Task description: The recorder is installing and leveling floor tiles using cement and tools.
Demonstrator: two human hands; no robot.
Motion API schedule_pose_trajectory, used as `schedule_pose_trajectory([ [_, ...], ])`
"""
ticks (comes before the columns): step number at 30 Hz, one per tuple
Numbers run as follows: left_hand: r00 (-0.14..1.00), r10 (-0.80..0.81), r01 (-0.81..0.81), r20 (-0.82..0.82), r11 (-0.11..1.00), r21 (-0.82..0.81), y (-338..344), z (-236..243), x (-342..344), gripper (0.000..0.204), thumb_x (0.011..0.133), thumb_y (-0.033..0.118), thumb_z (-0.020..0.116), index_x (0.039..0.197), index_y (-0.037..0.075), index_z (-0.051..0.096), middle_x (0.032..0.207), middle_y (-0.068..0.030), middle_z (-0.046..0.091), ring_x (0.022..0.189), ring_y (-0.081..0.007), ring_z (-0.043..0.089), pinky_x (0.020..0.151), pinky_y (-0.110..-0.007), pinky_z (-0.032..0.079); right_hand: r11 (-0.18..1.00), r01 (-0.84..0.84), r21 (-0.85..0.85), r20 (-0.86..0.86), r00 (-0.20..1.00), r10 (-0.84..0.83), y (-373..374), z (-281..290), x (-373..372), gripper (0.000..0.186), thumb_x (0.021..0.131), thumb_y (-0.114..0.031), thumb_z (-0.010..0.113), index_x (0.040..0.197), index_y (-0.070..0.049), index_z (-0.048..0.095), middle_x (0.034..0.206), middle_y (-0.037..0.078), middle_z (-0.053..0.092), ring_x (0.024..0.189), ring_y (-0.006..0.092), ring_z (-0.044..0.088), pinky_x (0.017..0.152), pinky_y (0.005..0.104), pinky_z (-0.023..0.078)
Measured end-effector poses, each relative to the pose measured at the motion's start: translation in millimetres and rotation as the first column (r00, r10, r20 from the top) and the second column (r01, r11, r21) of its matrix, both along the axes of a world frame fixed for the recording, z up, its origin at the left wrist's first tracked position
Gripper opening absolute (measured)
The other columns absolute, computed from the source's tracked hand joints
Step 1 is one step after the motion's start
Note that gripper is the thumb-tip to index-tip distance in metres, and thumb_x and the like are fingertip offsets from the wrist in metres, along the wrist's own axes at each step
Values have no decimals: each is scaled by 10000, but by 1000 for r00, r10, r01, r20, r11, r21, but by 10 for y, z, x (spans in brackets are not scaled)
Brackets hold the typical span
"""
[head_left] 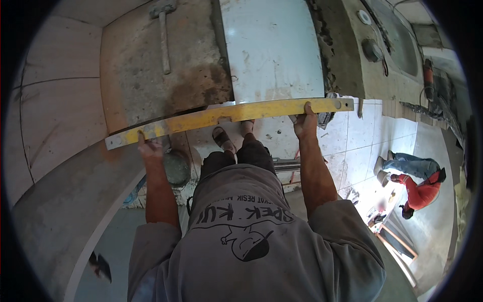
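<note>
A long yellow spirit level (196, 121) spans the view from left to right, along the front edge of a rough concrete slab (136, 55) and a large glossy pale tile (274, 45). My left hand (150, 146) grips it near its left end, with a finger up over the yellow face. Near the other end my right hand (306, 123) is closed round the level, its thumb or a finger on the front. The level slants slightly, its left end lower in the picture. The undersides of both grips are partly hidden.
A mallet (164, 43) lies on the slab, left of the tile. Beside my left forearm stands a dark bucket (177, 168). A basin ledge (375, 80) with a round metal container is at the right. Farther right, a person in red (422, 194) bends over the tiled floor.
</note>
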State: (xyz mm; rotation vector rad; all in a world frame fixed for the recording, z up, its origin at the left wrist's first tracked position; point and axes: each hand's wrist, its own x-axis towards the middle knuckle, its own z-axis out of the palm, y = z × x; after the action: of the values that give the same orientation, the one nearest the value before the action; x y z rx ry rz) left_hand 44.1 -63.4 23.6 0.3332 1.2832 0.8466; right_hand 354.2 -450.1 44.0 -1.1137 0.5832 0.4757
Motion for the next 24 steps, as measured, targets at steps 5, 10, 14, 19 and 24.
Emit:
schedule_pose_trajectory([
  [5, 978, -65, 71, 197, 997, -25, -76, 4, 13, 375, 954, 304, 586, 1253, 82, 537, 1218, -97, 603, 1146, -296, 579, 1005, -518, 467, 999, -23, 38, -17, 1000, 24, -112, -241, 32, 421, 983, -296, 549, 1346, -125, 422, 1305, 111, 527, 1195, 314, 531, 982, 565, 461],
  [10, 986, 20, -13, 163, 999, -44, -91, -307, -42, 403, 927, 330, 639, 1249, 104, 551, 1213, -79, 601, 1105, -272, 596, 974, -463, 479, 999, -32, 3, -23, 999, 32, -183, -176, 66, 378, 1000, -250, 501, 1345, -111, 434, 1348, 126, 514, 1223, 337, 530, 995, 555, 467],
  [14, 993, 25, -19, 112, 998, -55, -175, -92, 65, 421, 924, 337, 650, 1273, 123, 551, 1246, -41, 587, 1149, -249, 563, 1020, -448, 427, 999, -14, 53, 11, 1000, 13, -150, -96, 43, 406, 971, -232, 564, 1340, -103, 455, 1295, 107, 569, 1196, 288, 563, 1017, 498, 474],
  [19, 992, -8, 8, 129, 1000, 2, -238, -24, 75, 484, 915, 377, 655, 1306, 125, 521, 1288, -33, 556, 1176, -261, 536, 1059, -466, 380, 997, -24, 73, 7, 1000, 24, -159, -150, 81, 442, 952, -217, 597, 1347, -87, 446, 1298, 108, 567, 1191, 287, 567, 1020, 496, 473],
  [24, 981, -135, 144, 137, 988, -63, -545, 24, 308, 510, 928, 422, 616, 1318, 117, 495, 1303, -71, 544, 1192, -264, 526, 1045, -488, 390, 998, -24, 62, 6, 1000, 24, -196, -83, 83, 446, 963, -254, 579, 1347, -76, 440, 1309, 137, 550, 1201, 313, 557, 1009, 507, 479],
])
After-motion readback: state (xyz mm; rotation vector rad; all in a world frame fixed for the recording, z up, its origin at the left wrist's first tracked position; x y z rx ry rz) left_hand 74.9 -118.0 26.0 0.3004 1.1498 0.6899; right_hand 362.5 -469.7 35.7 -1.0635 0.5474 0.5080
